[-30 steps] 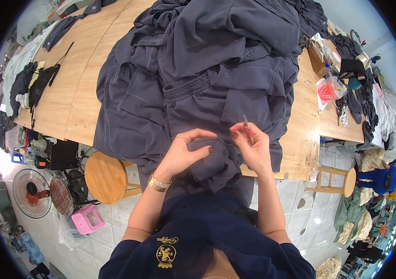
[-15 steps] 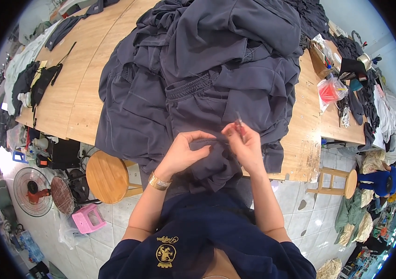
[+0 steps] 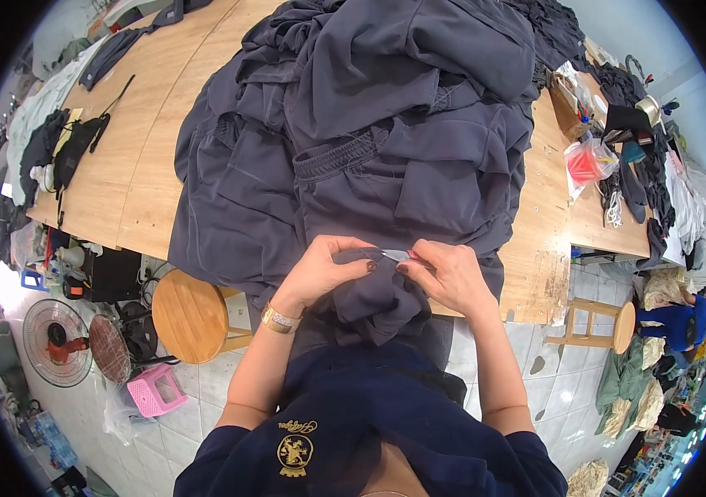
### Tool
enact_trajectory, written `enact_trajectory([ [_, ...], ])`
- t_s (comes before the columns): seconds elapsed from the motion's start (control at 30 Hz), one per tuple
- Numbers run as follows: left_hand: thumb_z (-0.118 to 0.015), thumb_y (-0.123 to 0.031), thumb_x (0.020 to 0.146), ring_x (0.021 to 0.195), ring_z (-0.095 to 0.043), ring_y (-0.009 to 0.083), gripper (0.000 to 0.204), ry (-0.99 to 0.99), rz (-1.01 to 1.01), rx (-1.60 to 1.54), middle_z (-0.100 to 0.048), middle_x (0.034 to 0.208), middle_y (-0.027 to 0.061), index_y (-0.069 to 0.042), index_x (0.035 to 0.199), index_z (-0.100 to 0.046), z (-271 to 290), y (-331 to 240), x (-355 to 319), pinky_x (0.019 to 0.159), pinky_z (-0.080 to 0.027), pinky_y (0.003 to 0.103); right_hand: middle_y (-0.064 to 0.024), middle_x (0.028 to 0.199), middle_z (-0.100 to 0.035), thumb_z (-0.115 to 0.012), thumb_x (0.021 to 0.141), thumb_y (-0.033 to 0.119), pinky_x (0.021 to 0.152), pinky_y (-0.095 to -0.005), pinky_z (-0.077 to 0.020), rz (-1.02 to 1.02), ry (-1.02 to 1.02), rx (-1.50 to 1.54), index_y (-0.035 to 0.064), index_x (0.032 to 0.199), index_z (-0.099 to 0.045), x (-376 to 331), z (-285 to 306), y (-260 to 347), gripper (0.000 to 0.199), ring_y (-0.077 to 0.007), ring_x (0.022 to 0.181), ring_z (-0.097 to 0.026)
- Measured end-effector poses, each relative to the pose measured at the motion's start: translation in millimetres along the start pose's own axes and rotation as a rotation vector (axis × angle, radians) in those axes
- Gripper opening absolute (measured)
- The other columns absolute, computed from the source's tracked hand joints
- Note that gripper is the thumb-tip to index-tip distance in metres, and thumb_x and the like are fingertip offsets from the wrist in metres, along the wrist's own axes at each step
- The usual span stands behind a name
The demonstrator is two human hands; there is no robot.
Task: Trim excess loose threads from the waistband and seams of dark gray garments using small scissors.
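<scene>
A dark grey garment [image 3: 369, 294] hangs in folds over the near table edge. My left hand [image 3: 324, 273] pinches a fold of its cloth between thumb and fingers. My right hand [image 3: 450, 275] is closed on small thread snips [image 3: 396, 256], whose silver blades point left and touch the cloth beside my left fingertips. Most of the snips is hidden in my palm. Beyond my hands, a large heap of dark grey garments [image 3: 452, 124] covers the table, and a gathered elastic waistband [image 3: 340, 157] shows in it.
The wooden table [image 3: 150, 166] extends left and right of the heap. A round wooden stool [image 3: 190, 316] stands close at the left, with a fan [image 3: 58, 342] and a pink plastic stool [image 3: 157, 390] farther out. Another wooden stool [image 3: 624, 327] is at the right, near a person in blue [image 3: 677, 321].
My right hand has turned and lowered the snips from pointing upward to the cloth by my left fingers. My left hand keeps its pinch in nearly the same place.
</scene>
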State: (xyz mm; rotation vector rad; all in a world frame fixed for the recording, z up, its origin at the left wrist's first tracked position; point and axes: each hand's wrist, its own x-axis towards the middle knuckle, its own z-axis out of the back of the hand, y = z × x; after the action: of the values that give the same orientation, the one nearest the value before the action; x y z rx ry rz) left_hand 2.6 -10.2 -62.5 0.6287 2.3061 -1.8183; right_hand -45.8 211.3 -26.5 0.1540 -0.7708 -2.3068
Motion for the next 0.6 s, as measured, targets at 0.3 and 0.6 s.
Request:
enact_trajectory([
  [0.3, -0.066, 0.0, 0.08, 0.079, -0.059, 0.0044, 0.022, 0.006, -0.054, 0.03, -0.066, 0.091, 0.0032, 0.005, 0.101, -0.065, -4.9, -7.0, -0.8, 0.074, -0.048, 0.018, -0.0097, 0.064, -0.056, -0.062, 0.084, 0.032, 0.052, -0.0368, -0.0416, 0.014, 0.003, 0.014, 0.005, 0.075, -0.054, 2.3, -2.6, -1.0, 0.029, -0.0299, 0.058, -0.057],
  [0.6, -0.068, -0.004, 0.078, 0.079, -0.057, 0.0039, 0.023, -0.003, -0.052, 0.055, -0.066, 0.089, 0.0023, 0.006, 0.099, -0.066, -5.6, -10.5, -2.0, 0.074, -0.046, 0.019, -0.0099, 0.064, -0.056, -0.061, 0.085, 0.032, 0.052, -0.0366, -0.0414, 0.024, 0.027, 0.031, 0.005, 0.077, -0.055, 4.5, -1.0, -1.0, 0.029, -0.0305, 0.058, -0.056],
])
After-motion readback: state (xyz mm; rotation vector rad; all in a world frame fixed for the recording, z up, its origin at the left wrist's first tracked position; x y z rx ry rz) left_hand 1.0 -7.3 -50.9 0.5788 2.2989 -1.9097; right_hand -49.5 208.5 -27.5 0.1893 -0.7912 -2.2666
